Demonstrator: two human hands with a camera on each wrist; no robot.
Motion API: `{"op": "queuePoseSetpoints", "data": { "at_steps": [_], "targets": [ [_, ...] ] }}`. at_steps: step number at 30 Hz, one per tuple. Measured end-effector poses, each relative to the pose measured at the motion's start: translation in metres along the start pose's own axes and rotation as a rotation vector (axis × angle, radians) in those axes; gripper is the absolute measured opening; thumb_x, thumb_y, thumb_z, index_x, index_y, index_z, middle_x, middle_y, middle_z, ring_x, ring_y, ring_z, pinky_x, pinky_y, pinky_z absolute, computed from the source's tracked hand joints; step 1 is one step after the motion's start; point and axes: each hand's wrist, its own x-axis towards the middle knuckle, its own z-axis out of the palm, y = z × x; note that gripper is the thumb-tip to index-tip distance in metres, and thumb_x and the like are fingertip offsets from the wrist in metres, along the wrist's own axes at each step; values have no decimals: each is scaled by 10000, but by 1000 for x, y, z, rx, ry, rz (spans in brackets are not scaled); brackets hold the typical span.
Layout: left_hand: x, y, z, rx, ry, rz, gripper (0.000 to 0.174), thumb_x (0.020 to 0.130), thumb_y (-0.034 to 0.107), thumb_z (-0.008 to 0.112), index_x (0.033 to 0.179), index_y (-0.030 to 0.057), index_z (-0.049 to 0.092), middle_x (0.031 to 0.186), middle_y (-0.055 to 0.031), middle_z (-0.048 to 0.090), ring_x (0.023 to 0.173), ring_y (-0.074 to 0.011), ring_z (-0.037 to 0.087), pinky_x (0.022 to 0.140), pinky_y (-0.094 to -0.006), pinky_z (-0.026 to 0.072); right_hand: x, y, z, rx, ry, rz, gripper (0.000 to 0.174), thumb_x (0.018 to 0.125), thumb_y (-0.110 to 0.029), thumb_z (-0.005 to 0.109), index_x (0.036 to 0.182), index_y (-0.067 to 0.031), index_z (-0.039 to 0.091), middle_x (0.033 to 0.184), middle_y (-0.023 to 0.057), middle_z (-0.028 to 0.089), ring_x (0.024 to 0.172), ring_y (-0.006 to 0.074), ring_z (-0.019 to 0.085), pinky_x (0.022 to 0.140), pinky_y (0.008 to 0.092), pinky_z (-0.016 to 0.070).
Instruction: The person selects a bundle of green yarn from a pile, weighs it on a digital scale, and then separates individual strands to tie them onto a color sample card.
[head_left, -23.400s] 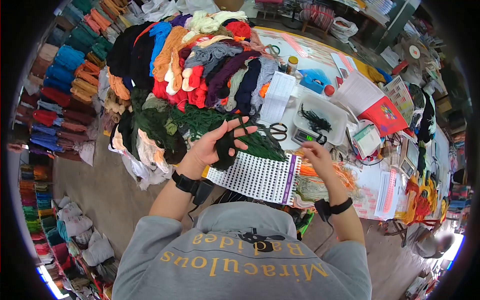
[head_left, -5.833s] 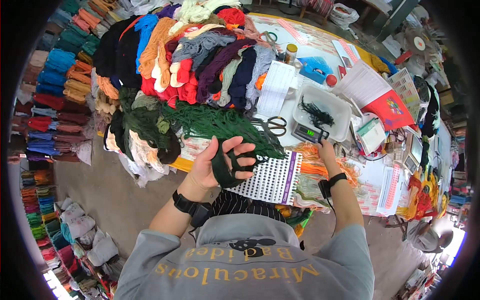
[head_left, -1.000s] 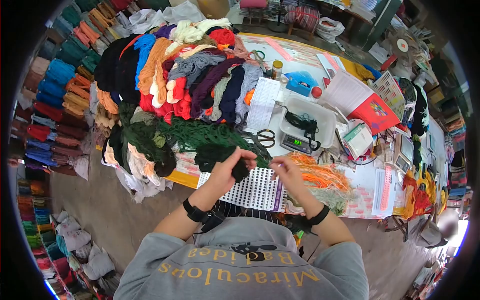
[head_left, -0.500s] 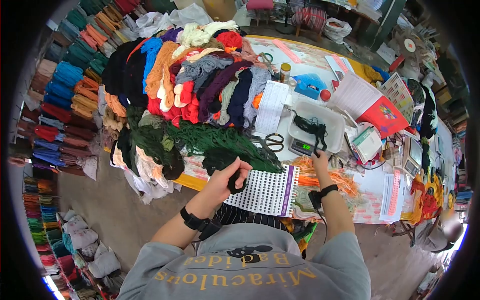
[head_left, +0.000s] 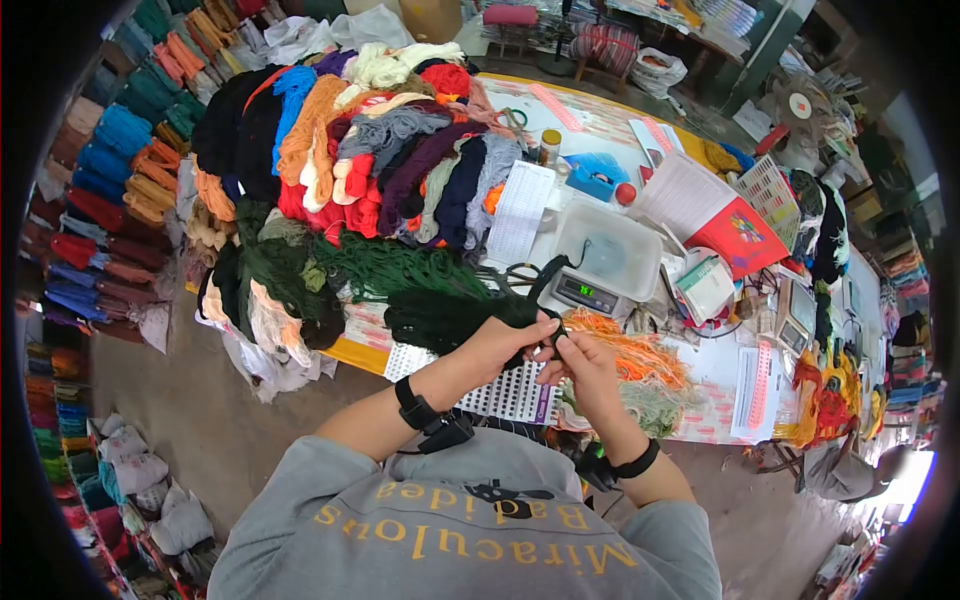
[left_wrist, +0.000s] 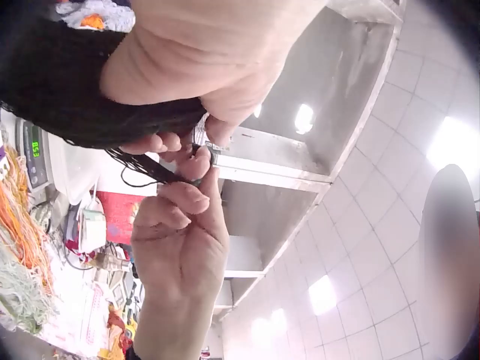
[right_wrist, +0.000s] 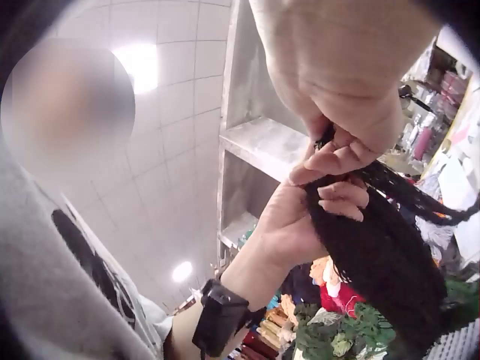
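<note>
A thick black-green yarn bundle [head_left: 435, 318] hangs over my left hand [head_left: 495, 348], whose curled fingers grip it. My right hand [head_left: 588, 372] meets the left one, thumb and fingertips pinching thin dark strands [head_left: 548, 278] that loop up beside the scale [head_left: 588, 293]. In the left wrist view, the right hand [left_wrist: 180, 247] pinches a strand end close to the left hand [left_wrist: 202, 60], with the bundle [left_wrist: 67, 90] alongside. The right wrist view shows the bundle [right_wrist: 375, 247] draped from the left hand [right_wrist: 289, 225], fingertips against the right hand [right_wrist: 345, 82].
Behind the scale is a clear plastic tray [head_left: 610, 250] with one small strand in it. A dotted white card [head_left: 510, 392] lies under the hands. Green yarn [head_left: 400, 268] and a multicoloured heap [head_left: 350, 150] cover the left; orange yarn [head_left: 640, 350] lies right. Scissors [head_left: 520, 275] are partly covered.
The dark strands have left the tray. My right hand has moved from beside the scale to my left hand, bringing strands along. The left hand has risen slightly, its bundle stretched out more.
</note>
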Motion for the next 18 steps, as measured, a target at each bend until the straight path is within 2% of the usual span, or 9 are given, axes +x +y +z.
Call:
{"op": "queuePoseSetpoints", "data": {
  "at_steps": [1, 3, 18],
  "targets": [
    [-1, 2, 2, -1, -5, -3, 224, 876, 260, 618, 785, 58, 588, 695, 26, 542, 583, -63, 435, 530, -210, 338, -1, 2, 0, -14, -10, -18, 229, 959, -199, 446, 907, -3, 552, 876, 95, 644, 639, 149, 637, 564, 216, 460],
    [-4, 7, 3, -10, 105, 54, 173, 844, 208, 658, 786, 55, 601, 668, 39, 531, 570, -58, 434, 517, -211, 331, -2, 1, 1, 0, 9, -23, 229, 961, -204, 444, 904, -6, 545, 856, 91, 641, 641, 155, 640, 570, 222, 460],
    [-9, 5, -7, 18, 176, 42, 146, 837, 176, 656, 802, 37, 628, 671, 22, 550, 565, -62, 437, 506, -208, 339, 3, -1, 8, 26, -24, 11, 219, 970, -207, 424, 951, -11, 519, 819, 107, 630, 634, 167, 641, 555, 222, 460]
  ]
}}
